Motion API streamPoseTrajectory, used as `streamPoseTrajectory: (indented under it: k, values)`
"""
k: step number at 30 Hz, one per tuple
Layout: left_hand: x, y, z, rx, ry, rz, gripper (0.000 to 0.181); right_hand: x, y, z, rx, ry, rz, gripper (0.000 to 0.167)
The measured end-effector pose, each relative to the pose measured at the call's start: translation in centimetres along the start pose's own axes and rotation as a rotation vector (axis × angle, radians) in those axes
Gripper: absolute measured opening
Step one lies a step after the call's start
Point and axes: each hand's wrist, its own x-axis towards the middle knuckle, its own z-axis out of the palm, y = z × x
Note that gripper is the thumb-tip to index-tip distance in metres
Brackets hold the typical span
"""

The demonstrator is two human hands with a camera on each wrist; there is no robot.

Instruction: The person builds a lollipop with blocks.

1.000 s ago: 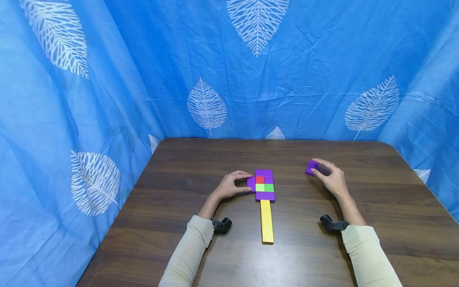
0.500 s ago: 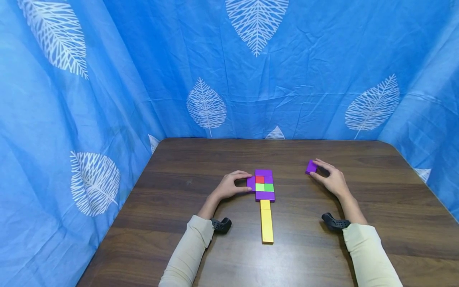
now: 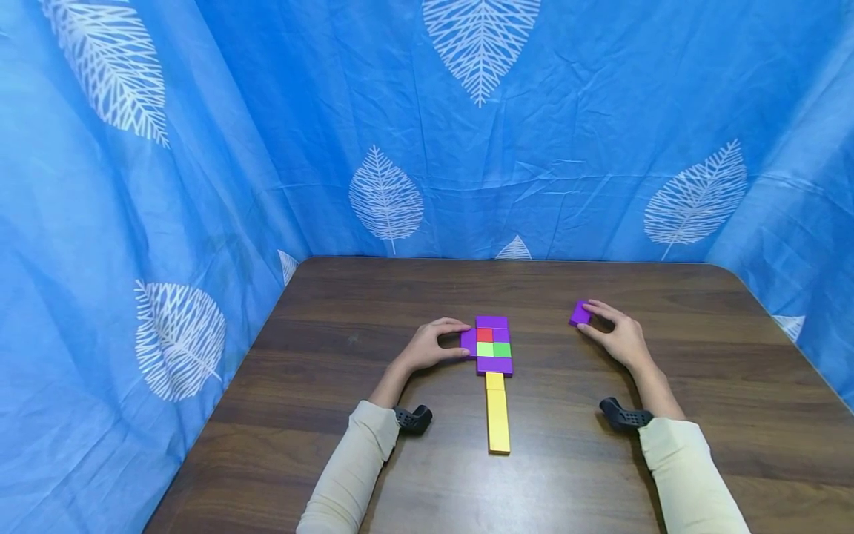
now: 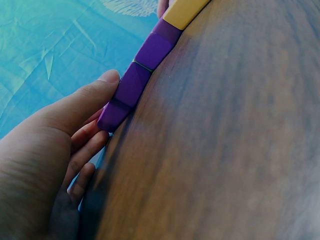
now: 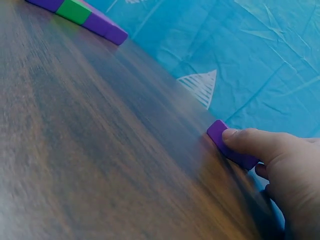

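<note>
My left hand [image 3: 427, 347] holds a flat purple block [image 3: 468, 343] between thumb and fingertips, at the left side of a joined group of coloured blocks. That group has a red block [image 3: 484, 335], a light green block [image 3: 485, 349], a green block [image 3: 502, 350] and further purple blocks. Apart from it, on the right, my right hand [image 3: 620, 337] pinches another purple block [image 3: 579, 313] by its right part. The thumb lies against this block's near side in the right wrist view; the other fingers are mostly hidden there.
A yellow strip [image 3: 497, 421] of blocks runs from the group toward the near side of the wooden table [image 3: 547, 482]. A blue curtain [image 3: 567, 111] with white leaf prints hangs behind the far edge. Both wrists wear black straps.
My right hand's fingertips have shifted slightly right along the purple block, which stays almost in place. The left hand and the joined group have not visibly moved.
</note>
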Motion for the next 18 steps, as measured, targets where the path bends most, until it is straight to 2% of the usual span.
streamPoseTrajectory:
  k: [10,18]
  values:
    - [0.1,0.0,0.1,-0.003,-0.006,-0.007,0.051,-0.4,-0.6,0.4,-0.004,0.009,-0.023,0.049]
    - [-0.1,0.2,0.0,-0.011,-0.006,-0.004,0.050,-0.3,-2.2,1.5,0.015,-0.015,-0.103,0.044]
